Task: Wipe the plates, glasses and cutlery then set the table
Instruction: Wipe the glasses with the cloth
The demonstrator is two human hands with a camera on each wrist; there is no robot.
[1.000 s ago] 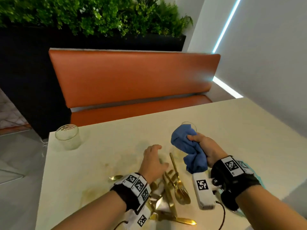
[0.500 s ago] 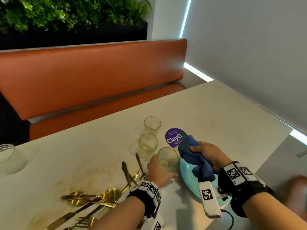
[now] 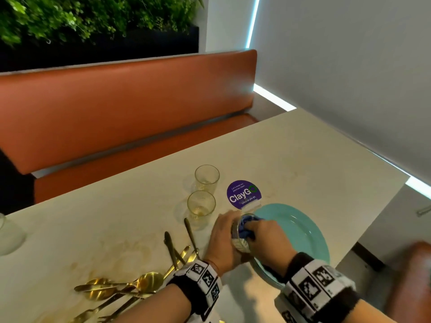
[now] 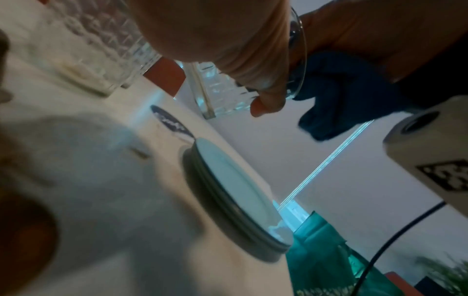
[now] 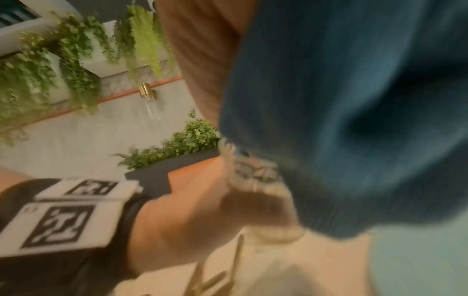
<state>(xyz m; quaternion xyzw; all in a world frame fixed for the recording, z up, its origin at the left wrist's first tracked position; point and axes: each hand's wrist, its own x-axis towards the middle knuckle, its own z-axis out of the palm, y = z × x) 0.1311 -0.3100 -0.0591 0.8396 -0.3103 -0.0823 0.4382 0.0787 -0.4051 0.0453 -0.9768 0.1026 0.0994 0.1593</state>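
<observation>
My left hand (image 3: pixel 224 238) grips a patterned glass (image 3: pixel 240 243) tilted on its side, just above the near-left rim of the teal plate (image 3: pixel 300 231). My right hand (image 3: pixel 265 236) holds the blue cloth (image 3: pixel 245 226) and pushes it into the glass's mouth. In the left wrist view the cloth (image 4: pixel 336 96) bulges out past the glass rim (image 4: pixel 301 50), above a stack of plates (image 4: pixel 228 190). In the right wrist view the cloth (image 5: pixel 341 120) fills the picture beside the glass (image 5: pixel 253 180). Two more glasses (image 3: pixel 201 207) (image 3: pixel 207 176) stand upright to the left.
Gold cutlery (image 3: pixel 130 287) lies in a loose pile at the near left. A purple round sticker (image 3: pixel 243 194) sits behind the plate. Another glass (image 3: pixel 4 229) stands at the far left edge. An orange bench (image 3: pixel 126 106) runs behind the beige table (image 3: pixel 314 159).
My left hand took a glass off the table and tipped it on its side. My right hand brought the cloth from above the plate into the glass's mouth. The view swung right.
</observation>
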